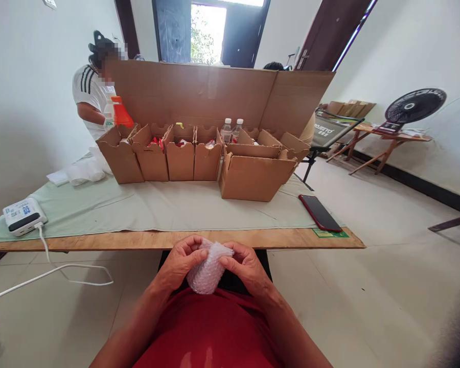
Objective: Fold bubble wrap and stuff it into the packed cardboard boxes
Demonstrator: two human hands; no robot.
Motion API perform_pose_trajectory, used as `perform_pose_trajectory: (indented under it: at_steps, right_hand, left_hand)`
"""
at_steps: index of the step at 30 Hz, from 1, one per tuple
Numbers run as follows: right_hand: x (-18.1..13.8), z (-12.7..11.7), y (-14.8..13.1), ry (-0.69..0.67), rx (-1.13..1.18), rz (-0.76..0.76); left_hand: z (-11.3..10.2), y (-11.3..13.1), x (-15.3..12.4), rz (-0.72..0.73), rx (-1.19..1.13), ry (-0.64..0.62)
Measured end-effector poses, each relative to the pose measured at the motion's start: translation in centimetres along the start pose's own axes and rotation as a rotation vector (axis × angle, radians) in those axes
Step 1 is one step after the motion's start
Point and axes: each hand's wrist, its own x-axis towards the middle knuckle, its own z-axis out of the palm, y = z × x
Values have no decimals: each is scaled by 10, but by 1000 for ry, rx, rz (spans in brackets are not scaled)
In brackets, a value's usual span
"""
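Note:
A small roll of bubble wrap (207, 272) is held in front of my red shirt, just below the table's front edge. My left hand (184, 261) grips its left side, thumb on top and fingers curled round. On the right, my right hand (246, 267) pinches the upper corner of the wrap between thumb and fingers. Whether anything lies inside the wrap cannot be made out. Beyond my hands is the wooden edge of the table (199, 239).
Several cardboard boxes (181, 162) stand in a row before a tall cardboard panel (230, 94). A phone (320, 213) lies at the right, a white device (24, 216) with a cable at the left. Another person (94, 87) is at the far left; a fan (414, 106) stands far right.

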Motion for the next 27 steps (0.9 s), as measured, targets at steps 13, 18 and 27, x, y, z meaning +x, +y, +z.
perform_pose_trajectory:
  at_steps: [13,18,27]
  right_hand:
    - [4,13,12,224,33,-31]
    - [3,3,9,218,-20,-37]
    - [13,-22,-9,-28,-2,5]
  left_hand:
    - [8,-6,-4,164,195,79]
    - [17,-17,-3,178,282,48]
    - [18,-9,3,115,270,65]
